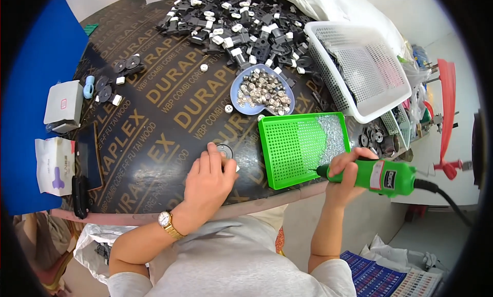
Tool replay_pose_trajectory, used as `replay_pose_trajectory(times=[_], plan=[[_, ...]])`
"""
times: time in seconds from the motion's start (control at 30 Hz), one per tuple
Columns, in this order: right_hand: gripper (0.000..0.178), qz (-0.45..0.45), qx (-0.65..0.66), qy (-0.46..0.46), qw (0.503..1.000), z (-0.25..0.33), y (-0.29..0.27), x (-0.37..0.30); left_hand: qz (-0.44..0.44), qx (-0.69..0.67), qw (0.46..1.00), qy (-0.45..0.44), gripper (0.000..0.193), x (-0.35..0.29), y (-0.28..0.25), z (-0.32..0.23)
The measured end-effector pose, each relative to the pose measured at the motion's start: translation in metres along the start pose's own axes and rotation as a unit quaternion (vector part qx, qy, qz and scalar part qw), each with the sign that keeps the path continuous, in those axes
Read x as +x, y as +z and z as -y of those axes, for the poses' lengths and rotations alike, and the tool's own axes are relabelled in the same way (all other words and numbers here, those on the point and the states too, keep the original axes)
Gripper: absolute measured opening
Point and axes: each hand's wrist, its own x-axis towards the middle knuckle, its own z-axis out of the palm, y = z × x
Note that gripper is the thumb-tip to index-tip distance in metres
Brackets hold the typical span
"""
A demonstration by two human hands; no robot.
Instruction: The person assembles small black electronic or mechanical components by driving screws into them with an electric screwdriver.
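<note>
My left hand [208, 178], with a gold watch on its wrist, is closed over a small black plastic part with a round disc [224, 151] on the dark board; a bit of white shows beside the thumb. The palm hides most of that part. In my right hand [347, 174] is a green electric screwdriver [385, 177] with a black cable, held nearly level. Its thin bit points left over the front right of a green tray [271, 173]. Rows of small holes cover the tray's bed, and loose silvery screws [333, 135] lie heaped on its right side.
A blue dish [237, 99] of round metal pieces stands behind the tray. Black-and-white parts [246, 27] are piled at the back, beside a white basket [354, 109]. Boxes [64, 104] and a dark phone-like slab [92, 158] lie left. The table edge [246, 207] runs in front of me.
</note>
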Motion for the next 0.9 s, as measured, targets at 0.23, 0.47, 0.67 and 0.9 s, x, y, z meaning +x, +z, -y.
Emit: replay_pose_trajectory(times=[0.23,0.47,0.67,0.9], plan=[[0.044,0.019,0.028,-0.024,0.999,-0.01,-0.009,-0.003,0.013,-0.025,1.0,-0.002,0.038,0.008,-0.002,-0.004],[0.045,0.018,0.011,-0.024,0.999,-0.01,-0.009,0.001,0.015,-0.041,0.999,-0.005,0.043,0.006,-0.003,-0.002],[0.046,0.021,0.006,-0.027,0.999,-0.006,-0.006,0.003,0.016,-0.055,0.998,-0.005,0.042,0.006,-0.003,0.0],[0.048,0.012,0.007,-0.016,1.0,-0.001,0.0,0.002,0.008,-0.057,0.998,0.007,0.036,0.005,-0.005,0.003]])
